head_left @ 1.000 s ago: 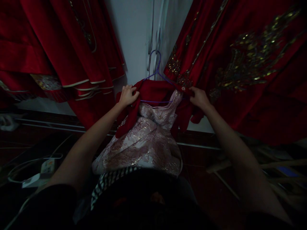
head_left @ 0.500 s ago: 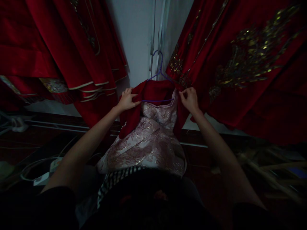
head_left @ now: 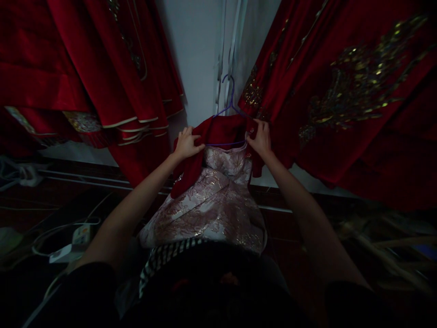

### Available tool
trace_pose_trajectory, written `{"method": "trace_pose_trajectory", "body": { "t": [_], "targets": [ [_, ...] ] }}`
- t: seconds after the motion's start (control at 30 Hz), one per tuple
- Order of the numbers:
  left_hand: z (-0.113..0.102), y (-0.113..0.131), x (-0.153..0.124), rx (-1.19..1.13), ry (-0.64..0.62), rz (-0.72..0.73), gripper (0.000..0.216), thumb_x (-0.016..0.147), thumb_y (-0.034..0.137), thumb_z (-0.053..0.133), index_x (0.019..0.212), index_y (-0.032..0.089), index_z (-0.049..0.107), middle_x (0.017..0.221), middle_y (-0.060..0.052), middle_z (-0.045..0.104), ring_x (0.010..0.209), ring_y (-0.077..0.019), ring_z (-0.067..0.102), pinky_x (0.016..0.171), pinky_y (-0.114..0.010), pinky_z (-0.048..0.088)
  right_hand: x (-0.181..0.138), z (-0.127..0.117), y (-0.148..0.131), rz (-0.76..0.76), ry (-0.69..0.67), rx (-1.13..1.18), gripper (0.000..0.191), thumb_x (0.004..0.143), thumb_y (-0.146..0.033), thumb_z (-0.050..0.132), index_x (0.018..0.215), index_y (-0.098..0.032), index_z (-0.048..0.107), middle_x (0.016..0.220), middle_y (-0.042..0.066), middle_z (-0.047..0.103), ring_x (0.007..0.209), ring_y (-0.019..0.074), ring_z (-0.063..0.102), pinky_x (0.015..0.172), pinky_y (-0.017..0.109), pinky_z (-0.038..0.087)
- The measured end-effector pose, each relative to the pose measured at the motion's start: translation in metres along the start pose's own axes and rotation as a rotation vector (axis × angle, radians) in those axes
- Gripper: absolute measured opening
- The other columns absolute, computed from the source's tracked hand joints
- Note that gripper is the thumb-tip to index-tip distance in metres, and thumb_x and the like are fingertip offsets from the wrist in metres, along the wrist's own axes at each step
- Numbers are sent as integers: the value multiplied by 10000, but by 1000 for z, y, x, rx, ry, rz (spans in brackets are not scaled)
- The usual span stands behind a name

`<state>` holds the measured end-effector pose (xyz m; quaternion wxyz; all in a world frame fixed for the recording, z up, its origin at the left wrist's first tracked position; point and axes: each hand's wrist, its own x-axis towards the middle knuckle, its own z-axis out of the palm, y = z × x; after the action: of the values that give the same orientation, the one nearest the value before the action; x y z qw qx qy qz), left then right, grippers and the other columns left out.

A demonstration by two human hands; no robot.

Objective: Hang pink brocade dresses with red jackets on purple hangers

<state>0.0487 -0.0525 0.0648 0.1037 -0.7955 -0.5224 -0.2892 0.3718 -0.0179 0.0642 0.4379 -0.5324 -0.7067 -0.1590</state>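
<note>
A purple hanger (head_left: 232, 96) carries a red jacket (head_left: 191, 172) and a pale pink dress (head_left: 218, 205) with a shiny floral pattern. The jacket lies open over the dress's shoulders, and the dress spreads down to my lap. My left hand (head_left: 186, 143) is closed on the jacket's left shoulder, its thumb beside the hanger's lower bar. On the other side, my right hand (head_left: 261, 139) pinches cloth at the jacket's right front, beside the dress's top corner. Its fingertips partly hide which layers it holds.
Red garments (head_left: 78, 73) with gold trim hang at the left. More red cloth (head_left: 341, 150) with gold sequins hangs at the right. A white power strip (head_left: 73, 246) with a cable lies lower left. Blurred wooden slats (head_left: 392, 255) stand lower right.
My right hand has moved inward to the dress's top corner, drawing the right side of the jacket in with it. My left hand keeps its hold at the left shoulder.
</note>
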Motion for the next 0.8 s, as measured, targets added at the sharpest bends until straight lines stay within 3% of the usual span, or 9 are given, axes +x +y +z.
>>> {"method": "trace_pose_trajectory", "body": {
  "t": [0.2, 0.37, 0.47, 0.67, 0.8],
  "targets": [
    [4, -1, -5, -22, 30, -36, 383, 759, 463, 595, 995, 178, 696, 1223, -150, 507, 1172, -355, 450, 973, -492, 379, 8, 3, 10, 66, 4, 86, 356, 697, -71, 397, 1003, -189, 536, 988, 100, 614, 935, 235, 590, 907, 391, 463],
    [4, -1, -6, -16, 67, -97, 318, 771, 441, 574, 930, 193, 693, 1233, -132, 513, 1171, -345, 459, 961, -479, 387, 6, 1, 9, 157, -27, 189, 328, 667, -79, 417, 948, -197, 538, 905, 73, 634, 864, 223, 612, 869, 360, 466],
    [3, 2, -6, -3, 85, -139, 278, 772, 428, 571, 868, 192, 682, 1235, -128, 517, 1178, -352, 452, 961, -484, 379, -7, 6, -14, 202, -69, 234, 344, 680, -100, 426, 994, -191, 534, 929, 88, 647, 880, 237, 629, 890, 379, 463],
    [3, 8, -6, -8, 98, -220, 267, 778, 432, 567, 869, 198, 658, 1257, -128, 506, 1206, -358, 427, 979, -496, 359, -33, 30, -93, 335, -166, 391, 471, 722, -172, 454, 1192, -151, 460, 1063, 148, 656, 939, 267, 643, 900, 416, 494],
    [-1, 7, -6, -25, 127, -203, 235, 781, 404, 576, 859, 191, 639, 1265, -124, 498, 1222, -344, 422, 984, -478, 368, -34, 31, -114, 330, -222, 409, 464, 746, -180, 443, 1210, -165, 422, 954, 129, 665, 872, 284, 653, 828, 452, 522]
  ]
}}
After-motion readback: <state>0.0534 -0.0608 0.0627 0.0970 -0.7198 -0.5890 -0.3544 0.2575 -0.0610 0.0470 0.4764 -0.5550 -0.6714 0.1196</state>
